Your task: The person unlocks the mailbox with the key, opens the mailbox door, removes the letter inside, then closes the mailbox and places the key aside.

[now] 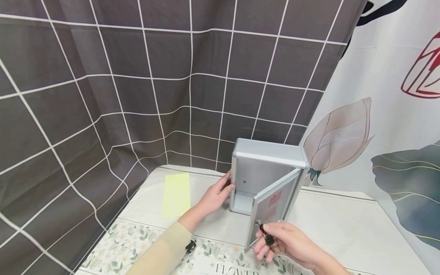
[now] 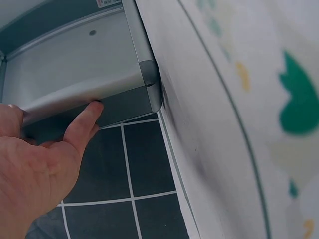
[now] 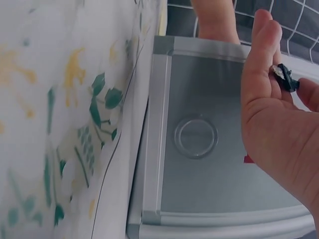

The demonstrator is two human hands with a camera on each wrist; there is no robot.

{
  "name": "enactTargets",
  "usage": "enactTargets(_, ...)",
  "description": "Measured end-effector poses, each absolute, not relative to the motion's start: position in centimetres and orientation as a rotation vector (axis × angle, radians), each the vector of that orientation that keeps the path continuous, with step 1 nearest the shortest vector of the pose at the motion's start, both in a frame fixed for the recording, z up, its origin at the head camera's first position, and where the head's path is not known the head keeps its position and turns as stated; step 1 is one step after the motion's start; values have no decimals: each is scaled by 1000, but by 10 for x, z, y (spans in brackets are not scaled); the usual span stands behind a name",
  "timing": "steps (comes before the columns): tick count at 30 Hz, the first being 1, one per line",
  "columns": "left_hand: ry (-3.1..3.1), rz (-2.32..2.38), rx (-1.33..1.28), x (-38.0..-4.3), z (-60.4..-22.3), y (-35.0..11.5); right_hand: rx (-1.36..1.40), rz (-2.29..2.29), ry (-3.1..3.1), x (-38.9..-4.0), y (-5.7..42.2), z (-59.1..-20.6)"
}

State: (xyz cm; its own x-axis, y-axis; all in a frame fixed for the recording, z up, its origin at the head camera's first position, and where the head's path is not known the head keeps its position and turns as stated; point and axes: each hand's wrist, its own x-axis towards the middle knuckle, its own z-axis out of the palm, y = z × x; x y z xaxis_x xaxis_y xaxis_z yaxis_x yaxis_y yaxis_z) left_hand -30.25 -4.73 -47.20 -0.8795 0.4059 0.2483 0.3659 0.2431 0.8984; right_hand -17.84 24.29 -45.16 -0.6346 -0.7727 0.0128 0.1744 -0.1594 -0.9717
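Observation:
A silver-grey metal lock box [image 1: 271,150] stands upright, its hinged door [image 1: 275,208] swung outward to the right. Red lettering marks the door's outer face. My left hand [image 1: 214,195] rests against the box's left side, fingers fairly straight; the left wrist view shows fingertips touching the side near the front frame [image 2: 84,92]. At the door's free edge, my right hand [image 1: 287,242] pinches a black-headed key [image 1: 262,228] at the lock [image 1: 258,222], with a second black piece dangling below. The right wrist view shows the key's black part [image 3: 285,77] between thumb and fingers.
A yellow paper sheet [image 1: 176,194] lies left of the box on the floral-bordered tablecloth [image 1: 330,221]. Behind stands a dark curtain [image 1: 165,91] with white grid lines. A pale curtain with flower prints [image 1: 357,152] hangs at the right.

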Motion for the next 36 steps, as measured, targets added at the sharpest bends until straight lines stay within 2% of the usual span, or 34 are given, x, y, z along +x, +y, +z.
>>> enactTargets(36,2425,1800,787,-304,-472,-46,-391,-1984,1809,-203,186,-447)
